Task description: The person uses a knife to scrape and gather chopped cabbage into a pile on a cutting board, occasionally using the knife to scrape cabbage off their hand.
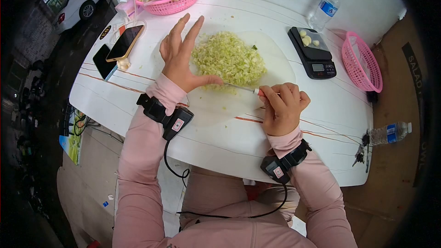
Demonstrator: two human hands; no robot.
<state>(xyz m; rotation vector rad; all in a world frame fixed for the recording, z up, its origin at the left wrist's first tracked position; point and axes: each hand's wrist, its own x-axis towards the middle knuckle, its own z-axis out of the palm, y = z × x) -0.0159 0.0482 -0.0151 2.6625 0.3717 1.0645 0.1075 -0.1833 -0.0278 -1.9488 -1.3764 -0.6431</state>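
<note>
A heap of finely chopped pale green cabbage [229, 57] lies on a thin translucent cutting board [280, 64]. My right hand [285, 108] is closed around the red and white handle of a small knife [243, 87]. Its blade points left along the near edge of the heap. At the heap's left side, my left hand [180, 62] is open with fingers spread and pointing away from me. The left thumb reaches right, its tip close by the knife's tip. A few loose bits of cabbage are scattered on the near part of the board.
Two phones [125, 43] lie at the left beside a garlic bulb [123, 64]. A pink basket [170, 5] of packets stands at the back. To the right are a black scale [312, 55] with peeled cloves, another pink basket [363, 62], and water bottles [325, 10].
</note>
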